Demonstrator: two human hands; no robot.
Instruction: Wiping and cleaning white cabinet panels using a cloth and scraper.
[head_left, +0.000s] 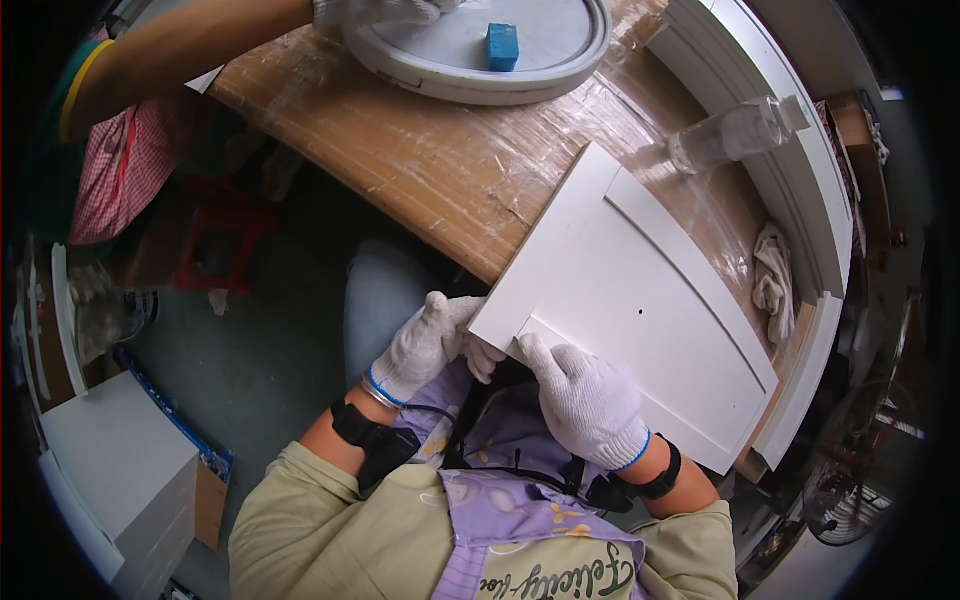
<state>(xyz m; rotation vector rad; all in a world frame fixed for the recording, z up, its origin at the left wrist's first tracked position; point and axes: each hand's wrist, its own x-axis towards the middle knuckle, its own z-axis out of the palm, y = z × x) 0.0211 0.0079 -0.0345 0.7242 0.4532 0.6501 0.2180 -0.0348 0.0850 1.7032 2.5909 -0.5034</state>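
A white framed panel, like a cabinet door, lies tilted across the near edge of the table and reaches toward my lap. It has a recessed middle and a small dark hole. My left hand, in a white knit glove, holds its near left corner, with some fingers under the edge. My right hand, gloved the same way, has its fingers bent together against the inner frame edge near that corner. Whatever those fingertips may pinch is hidden from view.
On the plastic-covered table stand a round grey turntable with a blue block, a clear bottle and a crumpled cloth. White mouldings line the right side. Another person's arm reaches in at upper left.
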